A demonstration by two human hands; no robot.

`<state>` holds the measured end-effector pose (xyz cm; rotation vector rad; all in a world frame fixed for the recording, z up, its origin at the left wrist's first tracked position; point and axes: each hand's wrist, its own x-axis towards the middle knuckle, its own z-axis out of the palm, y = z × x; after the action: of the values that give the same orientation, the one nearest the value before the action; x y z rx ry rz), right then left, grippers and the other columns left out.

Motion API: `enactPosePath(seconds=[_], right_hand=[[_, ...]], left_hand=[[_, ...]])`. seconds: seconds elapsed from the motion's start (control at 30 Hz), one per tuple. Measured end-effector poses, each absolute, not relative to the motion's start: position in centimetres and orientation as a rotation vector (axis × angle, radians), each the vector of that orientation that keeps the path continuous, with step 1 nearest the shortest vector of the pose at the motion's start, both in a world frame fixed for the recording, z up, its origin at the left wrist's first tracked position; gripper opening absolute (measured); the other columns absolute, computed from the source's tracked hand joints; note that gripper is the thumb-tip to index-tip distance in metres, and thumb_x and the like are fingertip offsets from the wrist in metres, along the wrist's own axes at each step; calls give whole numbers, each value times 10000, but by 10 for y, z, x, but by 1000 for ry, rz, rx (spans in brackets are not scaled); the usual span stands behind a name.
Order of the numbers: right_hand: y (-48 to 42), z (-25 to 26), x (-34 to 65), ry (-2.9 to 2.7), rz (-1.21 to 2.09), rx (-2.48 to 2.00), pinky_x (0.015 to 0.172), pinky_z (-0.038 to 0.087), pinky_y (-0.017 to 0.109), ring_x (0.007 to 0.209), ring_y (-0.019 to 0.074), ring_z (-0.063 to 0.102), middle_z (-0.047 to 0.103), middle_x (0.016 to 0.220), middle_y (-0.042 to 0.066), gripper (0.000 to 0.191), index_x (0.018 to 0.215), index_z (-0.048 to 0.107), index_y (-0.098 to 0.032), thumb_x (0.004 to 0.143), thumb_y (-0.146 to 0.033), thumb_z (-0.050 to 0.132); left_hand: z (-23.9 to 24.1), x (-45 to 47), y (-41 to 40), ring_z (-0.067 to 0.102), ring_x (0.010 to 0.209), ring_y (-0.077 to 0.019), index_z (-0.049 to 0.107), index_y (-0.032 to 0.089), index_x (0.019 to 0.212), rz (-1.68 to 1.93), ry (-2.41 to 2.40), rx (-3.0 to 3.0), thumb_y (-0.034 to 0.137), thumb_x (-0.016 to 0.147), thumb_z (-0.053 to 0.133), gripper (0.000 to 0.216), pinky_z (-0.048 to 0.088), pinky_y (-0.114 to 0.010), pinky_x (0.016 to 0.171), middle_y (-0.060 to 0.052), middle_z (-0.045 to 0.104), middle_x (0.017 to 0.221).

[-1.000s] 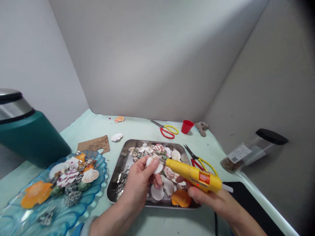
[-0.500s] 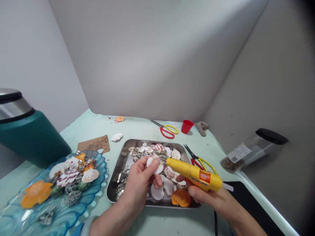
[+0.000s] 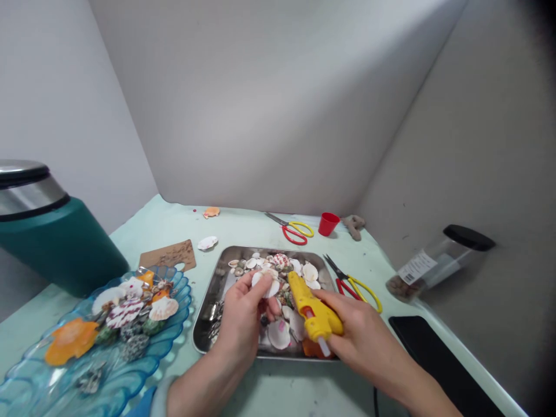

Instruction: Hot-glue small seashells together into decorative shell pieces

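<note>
At lower centre, a rounded white shell is pinched in the left hand and a yellow plastic glue gun is gripped in the right hand, over a shiny metal tray of mixed shells. At lower left, a scalloped, translucent blue dish is heaped with ribbed shells. At right, a barcoded label is borne by a clear jar.

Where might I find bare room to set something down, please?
Bare tabletop shows between the loose white shell and rear scissors, and in front of the metal tray, between the forearms. The tray and blue dish are crowded.
</note>
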<state>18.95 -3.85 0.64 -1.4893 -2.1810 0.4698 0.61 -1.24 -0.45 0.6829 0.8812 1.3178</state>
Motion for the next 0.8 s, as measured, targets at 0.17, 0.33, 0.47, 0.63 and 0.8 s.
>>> enactPosePath(seconds=[0.17,0.33,0.47,0.63,0.8], right_hand=[[-40,7,185,-2334,246,-1660,785,438,418,923,299,593,658,1027,103,415,1127,592,-193,713,-190,623],[-43,29,187,-2433,219,-1553,740,426,392,832,270,573,649,854,44,395,1039,643,-255,694,-431,723],[-39,45,175,-2212,187,-1471,704,411,327,815,219,573,639,875,39,192,977,639,-231,846,-359,582],[-31,35,156,-2085,227,-1435,597,365,275,647,156,548,617,728,-6,145,786,615,-215,882,-268,521],[-30,19,154,-2002,391,-1344,602,355,258,624,135,525,588,687,-15,195,748,581,-204,907,-235,474]], left_hand=[[-4,6,-14,442,353,-59,529,153,759,1321,887,702,311,774,630,188,340,-152,373,48,541,418],[-3,7,-16,468,373,-65,533,151,777,1266,868,793,333,770,636,209,345,-154,383,50,539,435],[-3,8,-17,487,389,-67,549,147,814,1256,862,836,337,766,642,217,365,-162,389,45,565,493],[-4,8,-17,482,384,-72,546,146,814,1234,867,856,353,780,625,224,374,-163,392,44,553,455],[-7,10,-15,463,361,-66,543,144,809,1204,885,866,353,771,636,232,358,-154,378,42,549,426]])
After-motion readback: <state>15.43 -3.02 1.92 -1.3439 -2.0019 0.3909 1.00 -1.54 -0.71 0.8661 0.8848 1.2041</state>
